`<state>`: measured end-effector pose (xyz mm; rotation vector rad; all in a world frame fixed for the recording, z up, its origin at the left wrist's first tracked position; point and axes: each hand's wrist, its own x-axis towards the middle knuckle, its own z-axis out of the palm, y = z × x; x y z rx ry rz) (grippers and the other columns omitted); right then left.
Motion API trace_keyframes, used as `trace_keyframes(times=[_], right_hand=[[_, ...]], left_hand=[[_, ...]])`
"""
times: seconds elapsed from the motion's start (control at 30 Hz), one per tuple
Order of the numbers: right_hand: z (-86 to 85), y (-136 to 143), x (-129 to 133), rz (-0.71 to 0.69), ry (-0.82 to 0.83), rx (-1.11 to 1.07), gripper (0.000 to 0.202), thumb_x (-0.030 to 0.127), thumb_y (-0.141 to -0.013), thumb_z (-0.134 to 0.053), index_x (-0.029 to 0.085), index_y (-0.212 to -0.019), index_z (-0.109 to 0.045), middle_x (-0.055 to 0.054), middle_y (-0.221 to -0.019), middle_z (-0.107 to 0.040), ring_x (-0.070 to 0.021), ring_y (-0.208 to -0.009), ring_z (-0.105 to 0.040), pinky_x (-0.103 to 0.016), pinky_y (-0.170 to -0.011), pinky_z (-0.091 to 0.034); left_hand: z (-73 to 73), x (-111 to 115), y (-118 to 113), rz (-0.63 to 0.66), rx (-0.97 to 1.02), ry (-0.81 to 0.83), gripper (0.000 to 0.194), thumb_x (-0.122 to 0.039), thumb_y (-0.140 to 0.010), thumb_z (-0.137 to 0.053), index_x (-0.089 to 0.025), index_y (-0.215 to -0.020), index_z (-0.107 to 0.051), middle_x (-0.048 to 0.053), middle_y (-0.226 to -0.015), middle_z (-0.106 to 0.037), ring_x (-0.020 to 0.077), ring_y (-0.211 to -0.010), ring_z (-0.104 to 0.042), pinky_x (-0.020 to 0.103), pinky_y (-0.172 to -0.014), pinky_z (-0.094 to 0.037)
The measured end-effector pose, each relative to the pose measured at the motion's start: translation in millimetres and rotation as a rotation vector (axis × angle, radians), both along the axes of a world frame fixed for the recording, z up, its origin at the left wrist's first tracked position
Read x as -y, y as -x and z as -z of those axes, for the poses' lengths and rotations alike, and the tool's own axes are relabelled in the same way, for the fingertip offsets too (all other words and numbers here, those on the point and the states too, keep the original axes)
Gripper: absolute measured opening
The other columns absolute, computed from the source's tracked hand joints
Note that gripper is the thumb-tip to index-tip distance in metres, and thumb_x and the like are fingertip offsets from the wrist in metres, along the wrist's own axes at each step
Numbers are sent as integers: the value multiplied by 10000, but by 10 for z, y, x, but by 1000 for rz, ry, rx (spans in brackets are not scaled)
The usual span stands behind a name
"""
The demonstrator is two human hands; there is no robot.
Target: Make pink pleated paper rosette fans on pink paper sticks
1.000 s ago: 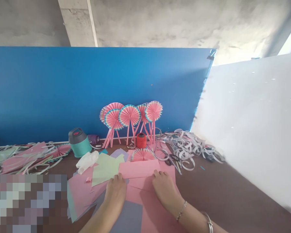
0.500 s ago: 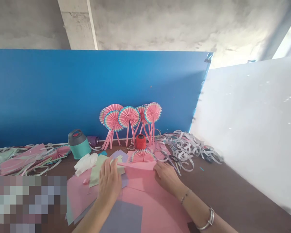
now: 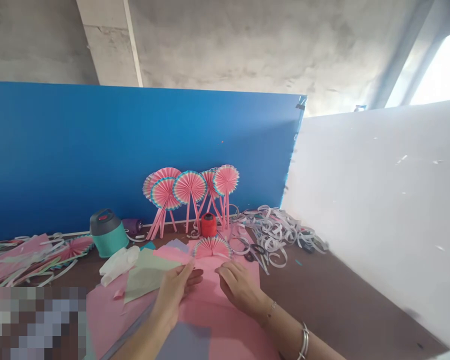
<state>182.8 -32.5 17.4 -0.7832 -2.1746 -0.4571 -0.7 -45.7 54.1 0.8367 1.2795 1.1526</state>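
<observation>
My left hand [image 3: 175,290] is over the left part of a large pink paper sheet [image 3: 198,312], its fingers apart and pointing right. My right hand [image 3: 242,287] is over the same sheet, fingers curled together; whatever lies between their tips is hidden. A gap separates the two hands. Just beyond them lies a half-round pleated paper fan [image 3: 212,247], pink with a striped rim. Under my left forearm are more sheets, among them a pale green sheet [image 3: 144,275] and a grey-purple sheet [image 3: 185,342].
Several round pink paper fans [image 3: 190,187] on strip legs lean against the blue panel [image 3: 97,145]. In front stands a red bottle-like object [image 3: 209,226]. Curled white paper strips [image 3: 273,230] heap at the right; a teal container [image 3: 109,237] and crumpled white material [image 3: 120,265] are left.
Both hands have come off the raised edge of the pink sheet and moved closer together. That edge now lies lower. The view has turned slightly right.
</observation>
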Motion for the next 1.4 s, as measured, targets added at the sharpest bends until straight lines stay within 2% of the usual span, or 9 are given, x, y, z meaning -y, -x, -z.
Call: trace_keyframes(times=[0.17, 0.27, 0.37, 0.43, 0.53, 0.7, 0.87, 1.07, 1.4], right_hand=[[37, -74, -60, 17, -67, 10, 187, 79, -893, -386, 151, -907, -558, -51, -763, -624, -154, -710, -538, -270, -661, -390], [69, -246, -191, 162, -13, -20, 218, 108, -882, -384, 161, -841, -591, -44, -735, -631, -150, -689, -556, -271, -667, -387], [29, -497, -342, 530, 267, -40, 261, 125, -878, -380, 158, -766, -613, -65, -748, -634, -167, -711, -579, -272, -659, -384], [-26, -639, -430, 752, 507, -5, 277, 98, -877, -367, 135, -859, -641, -103, -870, -655, -189, -836, -601, -273, -714, -395], [-82, -737, -534, 881, 729, 139, 288, 73, -837, -418, 78, -1022, -639, -175, -1051, -635, -249, -1029, -570, -302, -809, -394], [-110, -689, -650, 863, 797, 210, 289, 105, -807, -465, 79, -1014, -665, -189, -1045, -645, -294, -1026, -582, -348, -818, -407], [-157, -595, -710, 846, 784, 233, 262, 208, -789, -520, 91, -946, -694, -207, -1120, -600, -321, -1086, -543, -353, -833, -410], [-145, -590, -758, 842, 845, 228, 327, 187, -756, -549, 94, -1056, -644, -188, -1095, -623, -294, -1039, -584, -335, -800, -429], [-274, -686, -807, 822, 908, 234, 281, 148, -707, -612, 153, -979, -677, -136, -1010, -682, -239, -962, -638, -270, -738, -442]], left_hand=[[47, -112, -39, -76, 87, -59, 313, -403, -560, -790, -138, -612, -632, 101, -672, -711, 227, -721, -695, 268, -625, -513], [90, -222, 27, -149, 122, -113, 310, -399, -561, -787, -140, -643, -639, 97, -679, -714, 221, -707, -693, 278, -625, -518], [91, -325, 172, -236, 131, -230, 351, -446, -571, -766, -153, -730, -655, 78, -727, -722, 208, -730, -687, 286, -661, -517], [96, -370, 266, -154, 95, -252, 394, -486, -562, -758, -144, -738, -670, 87, -734, -722, 216, -735, -682, 291, -666, -514], [156, -403, 342, 29, -41, -272, 401, -511, -571, -742, -145, -720, -674, 74, -695, -714, 196, -684, -667, 274, -643, -502], [302, -433, 353, 73, -67, -309, 360, -444, -595, -743, -158, -801, -667, 39, -667, -695, 167, -626, -643, 256, -611, -487], [321, -446, 393, 44, -29, -339, 342, -467, -628, -717, -166, -783, -670, 43, -734, -688, 165, -696, -634, 262, -667, -495], [294, -422, 411, 41, 60, -316, 337, -442, -623, -746, -165, -802, -681, 41, -755, -674, 147, -687, -604, 248, -657, -485], [336, -443, 407, 13, 117, -294, 370, -448, -580, -776, -153, -774, -665, 35, -756, -666, 121, -640, -576, 237, -614, -475]])
